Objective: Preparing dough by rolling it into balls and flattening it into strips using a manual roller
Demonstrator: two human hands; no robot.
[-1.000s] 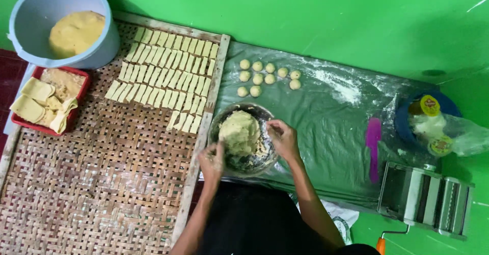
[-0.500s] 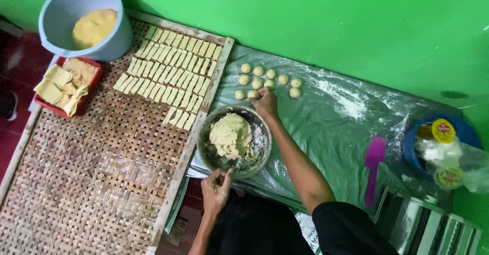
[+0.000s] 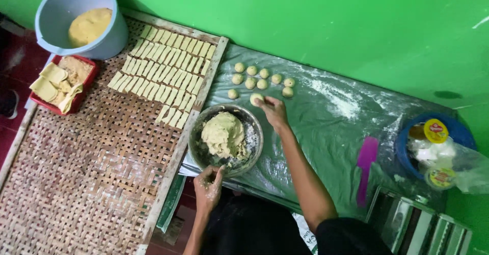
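Note:
A metal bowl (image 3: 196, 148) with a lump of yellow dough (image 3: 223, 133) sits on a green plastic sheet (image 3: 326, 132). My left hand (image 3: 208, 182) rests at the bowl's near rim, fingers curled against it. My right hand (image 3: 272, 110) reaches past the bowl and touches a small dough ball (image 3: 256, 98) on the sheet. Several more dough balls (image 3: 263, 75) lie in a cluster just beyond it.
A woven bamboo tray (image 3: 86, 173) on the left carries rows of cut dough strips (image 3: 165, 74). A blue bucket (image 3: 114, 36) holds dough, beside a red tray (image 3: 84, 89) of folded sheets. A purple scraper (image 3: 365, 171), a blue tub (image 3: 458, 132) with jars and a pasta roller (image 3: 417, 224) stand right.
My right hand left the bowl and reached out to the dough balls, setting one down near the cluster. My left hand slid to the bowl's near rim.

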